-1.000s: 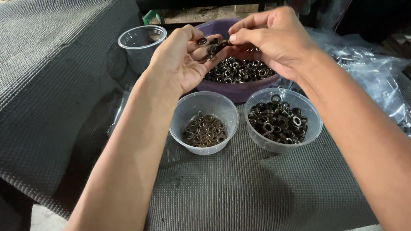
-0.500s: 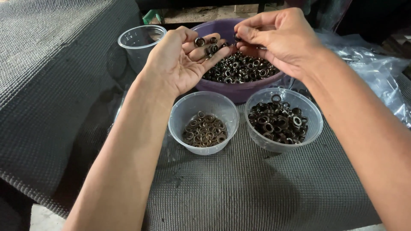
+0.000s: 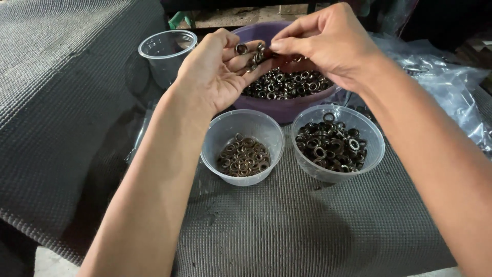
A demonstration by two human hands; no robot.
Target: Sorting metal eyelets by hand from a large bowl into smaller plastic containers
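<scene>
My left hand (image 3: 215, 77) is palm up over the near rim of a purple bowl (image 3: 287, 107), with several small metal eyelets (image 3: 250, 55) resting on its fingers. My right hand (image 3: 328, 41) hovers above the same bowl, its thumb and forefinger pinched together at the eyelets on my left fingers. The bowl holds a heap of mixed dark metal rings (image 3: 287, 84). In front of it stand two clear plastic cups: the left cup (image 3: 212, 143) holds flat brownish washers, the right cup (image 3: 374, 149) holds darker eyelets.
An empty clear plastic cup (image 3: 166, 51) stands at the back left. Crumpled clear plastic bags (image 3: 441, 87) lie at the right. Everything rests on a grey ribbed mat (image 3: 307, 231) whose front edge drops off at the lower left.
My right hand has shifted slightly and its fingertips now pinch at the eyelets on my left fingers. My left hand stays palm up over the bowl.
</scene>
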